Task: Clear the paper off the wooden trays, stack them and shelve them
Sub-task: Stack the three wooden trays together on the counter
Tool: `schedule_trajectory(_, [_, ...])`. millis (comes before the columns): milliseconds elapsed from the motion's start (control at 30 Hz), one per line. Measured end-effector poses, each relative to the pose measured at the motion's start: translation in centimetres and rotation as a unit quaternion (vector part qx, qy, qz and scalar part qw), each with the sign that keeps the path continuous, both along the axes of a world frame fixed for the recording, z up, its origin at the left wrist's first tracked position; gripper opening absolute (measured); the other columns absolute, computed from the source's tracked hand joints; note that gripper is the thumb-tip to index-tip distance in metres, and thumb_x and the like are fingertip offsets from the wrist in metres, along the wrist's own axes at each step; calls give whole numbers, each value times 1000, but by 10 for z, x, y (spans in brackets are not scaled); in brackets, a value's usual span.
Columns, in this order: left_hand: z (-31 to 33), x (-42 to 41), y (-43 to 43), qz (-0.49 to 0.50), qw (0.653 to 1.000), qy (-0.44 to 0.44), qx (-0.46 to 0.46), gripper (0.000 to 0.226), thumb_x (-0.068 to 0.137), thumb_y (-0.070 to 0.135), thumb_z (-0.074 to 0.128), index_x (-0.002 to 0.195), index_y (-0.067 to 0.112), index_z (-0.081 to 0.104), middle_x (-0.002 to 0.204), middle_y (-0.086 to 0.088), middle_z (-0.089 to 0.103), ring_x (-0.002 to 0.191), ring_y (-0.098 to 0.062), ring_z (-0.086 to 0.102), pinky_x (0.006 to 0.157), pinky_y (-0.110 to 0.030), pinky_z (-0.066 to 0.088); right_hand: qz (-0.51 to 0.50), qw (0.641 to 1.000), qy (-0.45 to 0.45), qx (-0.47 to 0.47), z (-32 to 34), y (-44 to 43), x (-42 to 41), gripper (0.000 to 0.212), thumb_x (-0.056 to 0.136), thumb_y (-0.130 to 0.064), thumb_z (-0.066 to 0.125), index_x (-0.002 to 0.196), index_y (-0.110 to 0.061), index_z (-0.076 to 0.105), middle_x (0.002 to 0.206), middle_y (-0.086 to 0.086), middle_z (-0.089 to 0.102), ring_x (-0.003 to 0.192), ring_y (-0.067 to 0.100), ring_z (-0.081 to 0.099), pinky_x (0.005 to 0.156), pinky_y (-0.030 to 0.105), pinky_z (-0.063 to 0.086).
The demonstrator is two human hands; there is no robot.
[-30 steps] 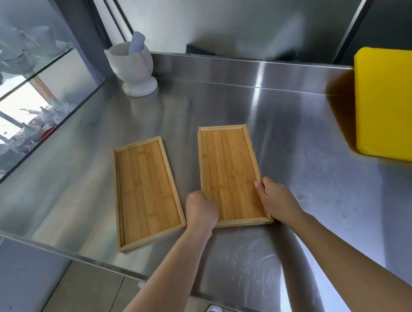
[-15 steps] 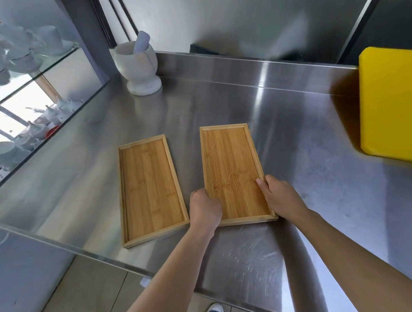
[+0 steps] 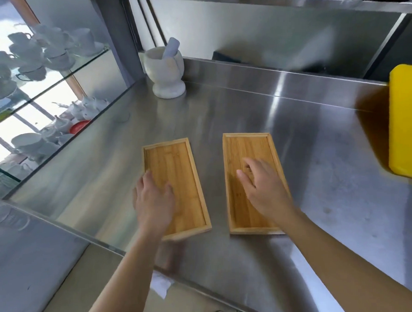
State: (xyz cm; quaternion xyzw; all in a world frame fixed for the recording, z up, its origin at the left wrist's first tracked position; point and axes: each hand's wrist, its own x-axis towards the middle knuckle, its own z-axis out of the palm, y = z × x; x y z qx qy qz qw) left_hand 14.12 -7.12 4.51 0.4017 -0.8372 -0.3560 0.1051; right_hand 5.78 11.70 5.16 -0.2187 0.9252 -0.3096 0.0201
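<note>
Two bare wooden trays lie side by side on the steel counter (image 3: pixel 234 113). Over the near part of the left tray (image 3: pixel 177 166) hovers my left hand (image 3: pixel 153 202), fingers spread, thumb across the tray's floor. My right hand (image 3: pixel 264 188) is above the middle of the right tray (image 3: pixel 249 147), open with fingers loosely curled and nothing in them. No paper lies on either tray. A crumpled white paper (image 3: pixel 161 284) sits on the floor below the counter's front edge.
A white stone mortar and pestle (image 3: pixel 166 71) stands at the back left of the counter. A yellow board (image 3: pixel 404 123) fills the right side. Glass shelves with white cups and teapots (image 3: pixel 45 56) are on the left. A steel shelf (image 3: pixel 265 1) runs overhead.
Both hands let go of the right tray's near end. My left hand moved left over the left tray; my right hand rose over the right tray. The camera view tilted up.
</note>
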Motion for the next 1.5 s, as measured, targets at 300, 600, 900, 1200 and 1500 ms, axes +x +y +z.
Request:
schedule_trajectory(300, [-38, 39, -48, -99, 968, -218, -71, 36, 96, 42, 38, 103, 8, 50, 103, -15, 65, 90, -31, 60, 73, -37, 47, 52, 970, -134, 198, -17, -82, 28, 35, 97, -32, 36, 104, -3, 54, 89, 11, 61, 84, 30, 60, 63, 32, 38])
schedule_trajectory(600, [-44, 41, -40, -113, 971, -164, -130, 26, 101, 25, 29, 96, 5, 45, 100, -20, 66, 91, -38, 62, 68, -37, 37, -18, 972, -110, 208, -34, -100, 41, 25, 97, -20, 39, 112, -4, 51, 110, 12, 65, 97, 30, 63, 64, 31, 37])
schedule_trajectory(900, [-6, 21, -6, 44, 996, 32, 72, 17, 99, 27, 33, 97, 13, 41, 74, 2, 48, 76, -25, 50, 65, -36, 35, -109, 986, -129, -9, -16, -84, 31, 23, 99, -28, 30, 105, -13, 46, 90, 3, 56, 66, 12, 51, 50, 23, 34])
schedule_trajectory(1200, [4, -37, 66, -125, 992, 0, 25, 23, 99, 25, 33, 82, 11, 42, 80, -6, 47, 86, -36, 56, 70, -33, 33, -245, 969, -31, 0, 11, 10, 2, 20, 99, -23, 32, 99, -11, 49, 87, -1, 51, 73, 17, 46, 65, 29, 34])
schedule_trajectory(1500, [-16, -42, 111, -207, 976, -56, -33, 18, 99, 26, 32, 87, 14, 40, 90, -11, 64, 82, -30, 61, 64, -31, 36, -296, 951, -85, -32, -29, 63, 13, 16, 98, -21, 34, 88, -15, 45, 82, 2, 56, 67, 15, 50, 59, 29, 36])
